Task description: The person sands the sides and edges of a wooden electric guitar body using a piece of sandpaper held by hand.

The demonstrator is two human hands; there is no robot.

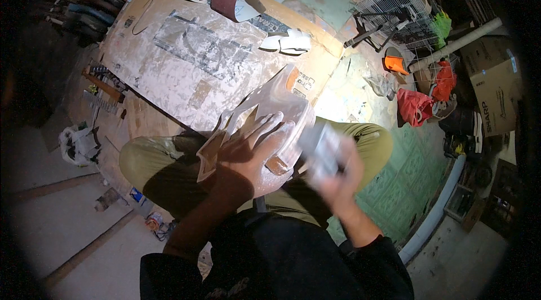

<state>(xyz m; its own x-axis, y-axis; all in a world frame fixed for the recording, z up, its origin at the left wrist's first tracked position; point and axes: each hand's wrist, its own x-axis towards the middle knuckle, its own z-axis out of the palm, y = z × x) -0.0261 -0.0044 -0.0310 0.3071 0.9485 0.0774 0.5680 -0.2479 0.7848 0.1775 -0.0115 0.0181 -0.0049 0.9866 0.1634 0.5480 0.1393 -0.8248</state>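
Observation:
Across my lap rests a dust-covered wooden piece, shaped like a guitar body, with curved edges, cut-outs and a small brown recess. My left hand lies on top of it, fingers stretched out over the surface and whitened with dust. At the piece's right edge, my right hand is closed around a pale grey block, which looks like a sanding block. Motion smears both the hand and the block, so whether the block touches the edge is unclear.
A dusty cardboard sheet lies ahead, bearing a curled reddish-brown sandpaper piece and white folded scraps. Tools lie to its left. At right are a wire rack, red cloth, a cardboard box and a long pipe.

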